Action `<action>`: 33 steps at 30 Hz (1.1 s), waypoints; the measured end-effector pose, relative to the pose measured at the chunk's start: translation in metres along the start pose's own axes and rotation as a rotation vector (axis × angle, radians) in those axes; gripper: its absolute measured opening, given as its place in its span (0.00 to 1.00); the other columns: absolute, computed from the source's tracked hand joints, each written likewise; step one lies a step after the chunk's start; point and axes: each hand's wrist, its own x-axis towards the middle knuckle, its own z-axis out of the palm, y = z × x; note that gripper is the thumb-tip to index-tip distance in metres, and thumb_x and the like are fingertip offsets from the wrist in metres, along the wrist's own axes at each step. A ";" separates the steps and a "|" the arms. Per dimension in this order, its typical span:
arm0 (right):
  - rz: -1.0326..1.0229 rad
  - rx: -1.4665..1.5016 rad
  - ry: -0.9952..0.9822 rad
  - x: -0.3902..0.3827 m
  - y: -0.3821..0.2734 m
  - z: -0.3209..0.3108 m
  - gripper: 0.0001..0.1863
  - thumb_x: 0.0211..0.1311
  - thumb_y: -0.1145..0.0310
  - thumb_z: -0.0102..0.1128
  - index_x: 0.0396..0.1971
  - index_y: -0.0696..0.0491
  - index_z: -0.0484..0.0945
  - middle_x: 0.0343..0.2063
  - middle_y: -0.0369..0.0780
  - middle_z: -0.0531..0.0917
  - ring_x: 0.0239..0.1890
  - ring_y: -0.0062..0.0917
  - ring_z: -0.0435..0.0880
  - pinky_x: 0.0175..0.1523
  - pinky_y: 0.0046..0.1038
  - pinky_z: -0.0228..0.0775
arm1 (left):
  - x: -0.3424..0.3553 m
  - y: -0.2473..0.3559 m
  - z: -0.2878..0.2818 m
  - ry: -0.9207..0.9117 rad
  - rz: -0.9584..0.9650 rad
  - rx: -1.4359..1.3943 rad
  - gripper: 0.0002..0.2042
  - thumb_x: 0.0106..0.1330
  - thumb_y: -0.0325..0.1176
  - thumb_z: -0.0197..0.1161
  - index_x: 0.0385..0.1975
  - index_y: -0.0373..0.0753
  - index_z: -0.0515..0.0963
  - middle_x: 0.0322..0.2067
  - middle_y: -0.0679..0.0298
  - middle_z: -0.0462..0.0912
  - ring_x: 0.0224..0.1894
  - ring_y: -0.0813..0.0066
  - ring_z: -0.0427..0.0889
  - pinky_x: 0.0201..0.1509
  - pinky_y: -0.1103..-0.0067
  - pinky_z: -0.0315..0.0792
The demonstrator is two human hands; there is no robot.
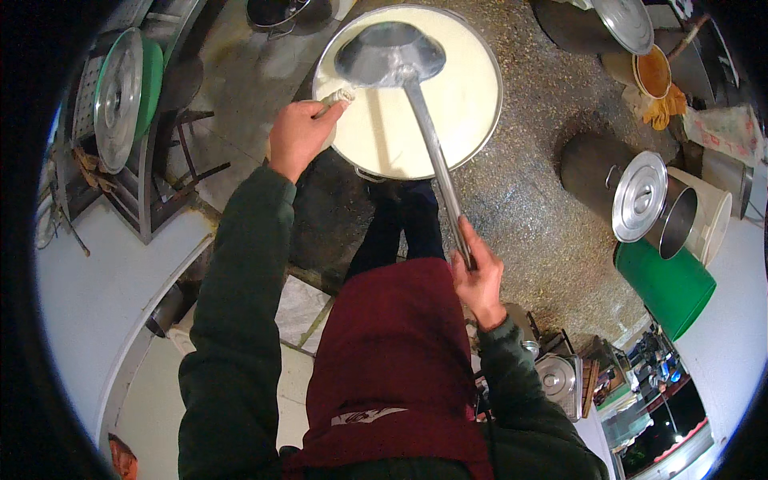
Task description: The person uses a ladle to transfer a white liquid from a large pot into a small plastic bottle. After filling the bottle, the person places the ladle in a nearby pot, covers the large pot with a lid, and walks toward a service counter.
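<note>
In front of me stands a wide round metal pot (498,104) of smooth cream-coloured liquid (460,120). My right hand (480,276) is closed around the lower end of a long-handled metal ladle (432,140). The ladle's broad bowl is over the far part of the pot, and its shadow falls on the liquid. At the pot's left rim, my left hand (300,132) is closed on a pale object with a ridged end (342,95). Most of that object is hidden by the fingers, so I cannot tell its kind.
On the left, a green basin with a metal lid (116,100) rests on a metal stand (146,184). To the right are a tall lidded metal pot (640,196), a green tub (668,288) and an orange-stained container (652,72). A dark pot (276,12) stands far left.
</note>
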 end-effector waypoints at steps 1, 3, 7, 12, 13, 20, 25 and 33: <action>0.052 -0.032 -0.029 0.009 0.001 0.002 0.36 0.66 0.82 0.69 0.75 0.51 0.78 0.50 0.55 0.89 0.48 0.51 0.92 0.52 0.39 0.85 | -0.009 -0.008 0.001 0.023 0.039 -0.101 0.27 0.72 0.54 0.75 0.27 0.31 0.83 0.20 0.56 0.80 0.23 0.65 0.70 0.32 0.66 0.69; -0.027 -0.053 0.014 0.032 0.003 0.012 0.35 0.66 0.81 0.69 0.75 0.51 0.78 0.52 0.56 0.89 0.50 0.52 0.92 0.54 0.39 0.85 | -0.027 -0.023 0.007 -0.007 -0.017 -0.307 0.28 0.73 0.53 0.75 0.25 0.29 0.80 0.18 0.62 0.76 0.24 0.74 0.68 0.31 0.68 0.67; 0.069 -0.079 0.004 0.074 0.004 0.033 0.32 0.68 0.78 0.69 0.73 0.51 0.78 0.55 0.59 0.88 0.55 0.56 0.90 0.57 0.44 0.85 | -0.066 -0.049 0.024 -0.029 -0.091 -0.552 0.28 0.76 0.48 0.74 0.20 0.30 0.77 0.17 0.73 0.68 0.26 0.86 0.62 0.28 0.75 0.61; 0.085 -0.202 -0.004 0.121 -0.003 0.054 0.29 0.70 0.74 0.68 0.71 0.53 0.79 0.53 0.60 0.88 0.55 0.57 0.89 0.57 0.47 0.85 | -0.108 -0.069 0.043 -0.025 -0.104 -0.744 0.27 0.78 0.45 0.73 0.18 0.35 0.75 0.17 0.75 0.68 0.24 0.88 0.64 0.27 0.77 0.58; 0.029 -0.212 0.001 0.131 -0.004 0.056 0.27 0.71 0.73 0.66 0.70 0.54 0.80 0.51 0.60 0.89 0.52 0.57 0.90 0.56 0.48 0.85 | -0.115 -0.072 0.044 -0.030 -0.120 -0.781 0.26 0.78 0.45 0.73 0.18 0.34 0.76 0.17 0.74 0.70 0.23 0.87 0.66 0.27 0.77 0.60; 0.045 -0.347 -0.103 0.206 -0.009 0.058 0.27 0.71 0.66 0.66 0.69 0.50 0.83 0.50 0.58 0.90 0.53 0.55 0.91 0.61 0.46 0.83 | -0.149 -0.084 0.050 -0.006 -0.254 -0.699 0.26 0.78 0.45 0.71 0.19 0.33 0.75 0.18 0.73 0.69 0.24 0.87 0.67 0.28 0.77 0.62; 0.205 -0.330 -0.183 0.249 -0.008 0.069 0.27 0.71 0.67 0.64 0.69 0.50 0.83 0.28 0.46 0.89 0.24 0.30 0.87 0.31 0.35 0.82 | -0.163 -0.103 0.048 0.002 -0.250 -0.740 0.25 0.78 0.44 0.71 0.20 0.34 0.76 0.19 0.74 0.70 0.25 0.88 0.65 0.28 0.77 0.60; 0.372 -0.210 -0.287 0.283 -0.003 0.089 0.29 0.69 0.72 0.60 0.70 0.54 0.82 0.23 0.43 0.87 0.18 0.25 0.84 0.22 0.31 0.77 | -0.173 -0.120 0.044 0.037 -0.290 -0.834 0.25 0.79 0.43 0.71 0.19 0.37 0.74 0.19 0.76 0.69 0.25 0.90 0.65 0.28 0.79 0.59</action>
